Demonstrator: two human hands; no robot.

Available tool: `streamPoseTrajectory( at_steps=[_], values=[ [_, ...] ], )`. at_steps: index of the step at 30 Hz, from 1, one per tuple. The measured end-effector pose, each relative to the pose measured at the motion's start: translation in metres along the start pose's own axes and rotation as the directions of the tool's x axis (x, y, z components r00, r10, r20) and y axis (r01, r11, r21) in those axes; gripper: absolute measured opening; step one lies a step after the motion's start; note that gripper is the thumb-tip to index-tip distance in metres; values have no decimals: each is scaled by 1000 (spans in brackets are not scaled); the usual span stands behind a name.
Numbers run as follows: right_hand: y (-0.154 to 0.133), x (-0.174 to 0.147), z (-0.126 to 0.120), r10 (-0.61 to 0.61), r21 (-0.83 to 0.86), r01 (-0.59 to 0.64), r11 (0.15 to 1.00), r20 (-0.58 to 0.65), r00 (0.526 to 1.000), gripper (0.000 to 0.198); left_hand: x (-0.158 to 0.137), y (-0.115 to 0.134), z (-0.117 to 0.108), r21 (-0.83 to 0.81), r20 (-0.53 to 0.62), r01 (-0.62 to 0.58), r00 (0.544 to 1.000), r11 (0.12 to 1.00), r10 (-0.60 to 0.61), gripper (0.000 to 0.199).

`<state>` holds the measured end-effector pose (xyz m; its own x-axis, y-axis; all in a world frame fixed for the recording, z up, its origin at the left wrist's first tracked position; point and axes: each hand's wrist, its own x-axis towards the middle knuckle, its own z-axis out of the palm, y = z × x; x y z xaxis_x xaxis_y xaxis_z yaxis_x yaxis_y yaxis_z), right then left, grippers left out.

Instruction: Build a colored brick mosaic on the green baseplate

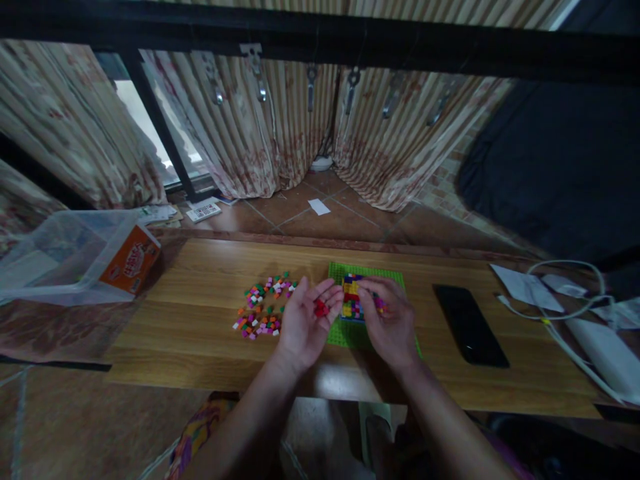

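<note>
My left hand (303,325) is turned palm up with its fingers slightly curled. Several small red toy bricks (321,308) lie in its cupped palm. Beside it, my right hand (391,319) reaches over a block of many-coloured toy bricks (350,287), thumb and index finger pinched together at its surface. Anything between those fingertips is too small to make out. Yellow, red and blue parts of the block show, while its right side is partly covered by the hand. Under the block lies a green studded baseplate (343,337).
Loose mixed bricks (260,325) are scattered on the wooden table (190,320) left of my hands. A black phone (471,325) lies to the right, with a white cable (575,353) and papers beyond it. A clear plastic bin (75,253) stands at the far left.
</note>
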<state>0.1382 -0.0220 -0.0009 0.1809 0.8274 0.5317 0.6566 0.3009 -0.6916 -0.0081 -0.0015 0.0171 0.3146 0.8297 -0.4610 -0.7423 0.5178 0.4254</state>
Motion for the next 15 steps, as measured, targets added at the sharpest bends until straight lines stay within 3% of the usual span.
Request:
streamPoseTrajectory(
  at_steps=[4, 7, 15],
  values=[
    [-21, -5, -2, -120, 69, 109, 992, 172, 978, 14, -3, 2, 4, -42, 58, -8, 998, 999, 11, 50],
    [-24, -8, 2, -142, 46, 135, 990, 274, 951, 16, -3, -1, 4, -14, 87, -19, 996, 1000, 20, 53],
    [-18, -9, 8, -70, -1, 74, 997, 321, 945, 16, -4, -3, 7, -33, 118, -6, 993, 999, 10, 52]
  ],
)
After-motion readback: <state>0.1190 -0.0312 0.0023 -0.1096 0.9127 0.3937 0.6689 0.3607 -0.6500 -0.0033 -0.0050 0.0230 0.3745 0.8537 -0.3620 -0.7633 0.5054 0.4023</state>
